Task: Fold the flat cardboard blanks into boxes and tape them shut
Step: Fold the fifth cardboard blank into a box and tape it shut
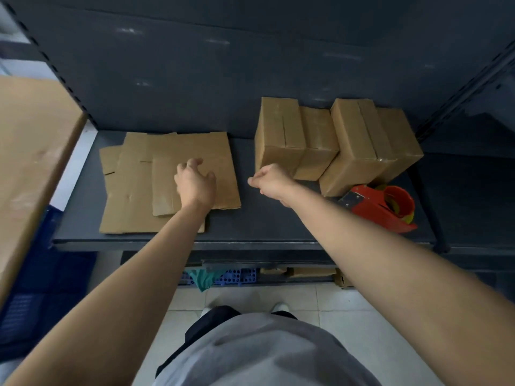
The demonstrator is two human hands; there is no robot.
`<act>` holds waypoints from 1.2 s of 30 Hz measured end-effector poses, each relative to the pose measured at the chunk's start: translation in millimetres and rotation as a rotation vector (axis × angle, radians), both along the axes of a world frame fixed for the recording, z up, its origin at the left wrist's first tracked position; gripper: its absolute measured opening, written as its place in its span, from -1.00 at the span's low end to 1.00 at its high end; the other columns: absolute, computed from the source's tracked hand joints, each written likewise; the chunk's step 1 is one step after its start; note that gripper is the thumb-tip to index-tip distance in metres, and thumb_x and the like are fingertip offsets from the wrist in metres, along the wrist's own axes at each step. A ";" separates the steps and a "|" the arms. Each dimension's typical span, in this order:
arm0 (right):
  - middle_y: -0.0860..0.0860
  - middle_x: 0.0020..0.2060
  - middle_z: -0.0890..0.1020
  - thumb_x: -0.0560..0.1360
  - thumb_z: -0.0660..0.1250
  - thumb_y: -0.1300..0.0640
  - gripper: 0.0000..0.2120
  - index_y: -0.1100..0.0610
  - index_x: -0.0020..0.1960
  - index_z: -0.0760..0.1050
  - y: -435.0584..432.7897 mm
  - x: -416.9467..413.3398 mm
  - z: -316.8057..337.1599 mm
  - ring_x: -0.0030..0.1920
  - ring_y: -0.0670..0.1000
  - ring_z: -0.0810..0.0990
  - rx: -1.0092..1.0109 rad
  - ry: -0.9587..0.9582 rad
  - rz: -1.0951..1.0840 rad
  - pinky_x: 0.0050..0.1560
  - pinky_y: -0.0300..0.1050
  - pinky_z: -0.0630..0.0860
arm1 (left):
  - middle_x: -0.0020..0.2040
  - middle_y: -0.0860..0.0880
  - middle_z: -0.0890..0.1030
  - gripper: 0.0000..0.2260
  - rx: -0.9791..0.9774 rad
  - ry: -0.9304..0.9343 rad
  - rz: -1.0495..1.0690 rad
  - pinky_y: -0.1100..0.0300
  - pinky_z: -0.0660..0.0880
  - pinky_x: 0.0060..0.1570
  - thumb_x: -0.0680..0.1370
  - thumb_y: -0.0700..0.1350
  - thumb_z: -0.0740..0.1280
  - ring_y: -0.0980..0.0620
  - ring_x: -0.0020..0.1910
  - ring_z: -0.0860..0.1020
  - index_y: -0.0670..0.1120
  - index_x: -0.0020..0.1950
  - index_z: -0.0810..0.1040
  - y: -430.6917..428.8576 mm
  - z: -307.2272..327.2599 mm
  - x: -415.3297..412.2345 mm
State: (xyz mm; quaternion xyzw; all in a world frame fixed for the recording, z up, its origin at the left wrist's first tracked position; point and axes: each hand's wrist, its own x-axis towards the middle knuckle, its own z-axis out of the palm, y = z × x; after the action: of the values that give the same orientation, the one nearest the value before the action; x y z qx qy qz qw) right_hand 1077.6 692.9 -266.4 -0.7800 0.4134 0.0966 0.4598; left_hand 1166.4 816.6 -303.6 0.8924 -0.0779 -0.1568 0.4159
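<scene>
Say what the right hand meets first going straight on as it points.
The right hand points left: probably the top cardboard blank's right edge; if held higher, the left hand. Height is unclear.

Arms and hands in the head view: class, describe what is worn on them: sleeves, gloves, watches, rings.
Left arm and right arm are bare for their whole visible length; no sleeves show. Left hand and right hand wear no gloves; no watch, ring or band is visible.
</scene>
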 end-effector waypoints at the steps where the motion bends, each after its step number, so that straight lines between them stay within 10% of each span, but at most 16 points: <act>1: 0.21 0.21 0.56 0.56 0.32 0.08 -0.66 0.34 0.16 0.51 8.2 3.6 -1.9 0.16 0.16 0.54 0.009 0.013 0.019 0.20 -0.02 0.44 | 0.40 -0.11 0.30 -0.62 0.092 -0.022 0.027 0.00 0.24 0.36 0.58 -0.15 0.24 -0.13 0.36 0.27 -0.08 0.41 0.35 9.6 -2.8 3.2; 9: 0.10 0.50 0.22 0.59 0.26 0.04 -0.36 0.22 0.53 0.06 44.1 22.5 -26.0 0.46 0.11 0.25 0.166 0.098 0.030 0.34 -0.09 0.25 | 0.50 -0.15 0.17 -0.46 0.298 0.160 0.110 -0.04 0.16 0.40 0.58 -0.08 0.25 -0.16 0.45 0.15 -0.10 0.52 0.15 53.8 -27.3 17.9; 23: 0.17 0.20 0.52 0.54 0.29 0.36 -0.66 0.28 0.30 0.38 26.3 30.4 -12.9 0.14 0.10 0.53 0.231 -0.034 -0.239 0.07 -0.07 0.53 | 0.41 -0.20 0.31 -0.39 0.201 0.313 0.111 -0.09 0.29 0.33 0.55 -0.04 0.31 -0.20 0.39 0.25 -0.15 0.49 0.11 46.2 -11.7 23.1; 36: 0.07 0.09 0.59 0.50 0.31 0.34 -0.79 0.04 -0.01 0.49 -40.3 -38.6 64.1 0.07 0.08 0.56 -0.254 -0.081 0.150 0.11 0.04 0.53 | 0.53 -0.08 0.09 -0.19 -0.216 0.008 0.061 -0.07 0.16 0.43 0.48 0.14 0.38 -0.09 0.48 0.14 -0.12 0.54 0.01 -27.7 48.2 1.6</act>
State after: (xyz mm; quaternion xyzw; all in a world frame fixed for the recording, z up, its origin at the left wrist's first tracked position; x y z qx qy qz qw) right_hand 1039.0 652.6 -202.3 -0.8639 0.3439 0.0462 0.3651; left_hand 1168.1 788.8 -255.4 0.8436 -0.0656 -0.1384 0.5148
